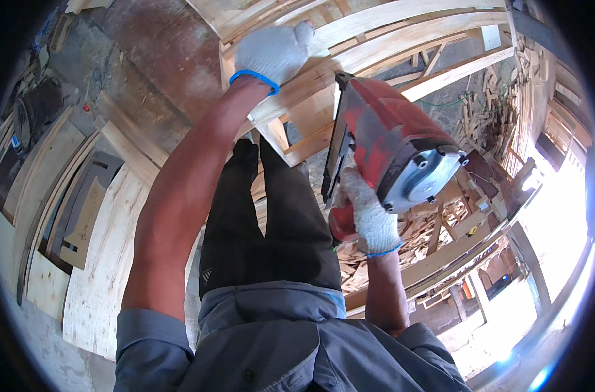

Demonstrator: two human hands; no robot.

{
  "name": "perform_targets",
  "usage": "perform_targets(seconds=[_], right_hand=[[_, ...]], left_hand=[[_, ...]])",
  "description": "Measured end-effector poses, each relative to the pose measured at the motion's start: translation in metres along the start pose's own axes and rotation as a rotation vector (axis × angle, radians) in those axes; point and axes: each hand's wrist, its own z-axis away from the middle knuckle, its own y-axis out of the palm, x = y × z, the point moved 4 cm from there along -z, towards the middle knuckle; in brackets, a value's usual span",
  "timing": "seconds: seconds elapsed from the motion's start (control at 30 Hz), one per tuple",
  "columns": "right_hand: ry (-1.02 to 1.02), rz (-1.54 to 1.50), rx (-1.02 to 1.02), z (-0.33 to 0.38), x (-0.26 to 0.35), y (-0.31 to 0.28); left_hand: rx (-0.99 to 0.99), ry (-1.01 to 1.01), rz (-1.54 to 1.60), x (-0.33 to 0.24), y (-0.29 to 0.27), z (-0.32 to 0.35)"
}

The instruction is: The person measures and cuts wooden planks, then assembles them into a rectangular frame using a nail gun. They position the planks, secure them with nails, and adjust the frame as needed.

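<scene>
My right hand (370,219), in a white knitted glove with a blue cuff, is closed round the handle of a red and black nail gun (399,124). The gun's nose meets a board of a pale wooden frame (297,95), and its silver end cap faces back toward me. My left hand (271,53), gloved the same way, grips the frame's near left part, to the left of the gun's nose. Some of its fingers are hidden behind the glove's back. Long slats of the frame run away to the upper right.
Wooden boards and plywood sheets (105,261) lean and lie at the left. Scrap wood (487,124) is heaped beyond the frame and on a rack at the right. A reddish-brown sheet (160,52) lies on the floor at the upper left. Bright light enters at the right.
</scene>
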Motion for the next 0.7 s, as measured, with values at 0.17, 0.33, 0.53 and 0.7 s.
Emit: perform_targets(seconds=[0.17,0.33,0.53,0.7], right_hand=[[0.046,-0.070,0.176,0.016,-0.005,-0.001],[0.087,-0.143,0.228,0.041,0.025,0.015],[0.221,-0.475,0.241,0.050,0.017,0.030],[0.256,-0.489,0.280,0.052,0.018,0.029]], left_hand=[[0.038,-0.088,0.115,-0.004,-0.007,0.000],[0.039,-0.188,0.206,-0.004,-0.010,0.000],[0.001,-0.258,0.231,0.003,0.007,-0.001],[0.019,-0.220,0.198,0.002,0.009,-0.002]])
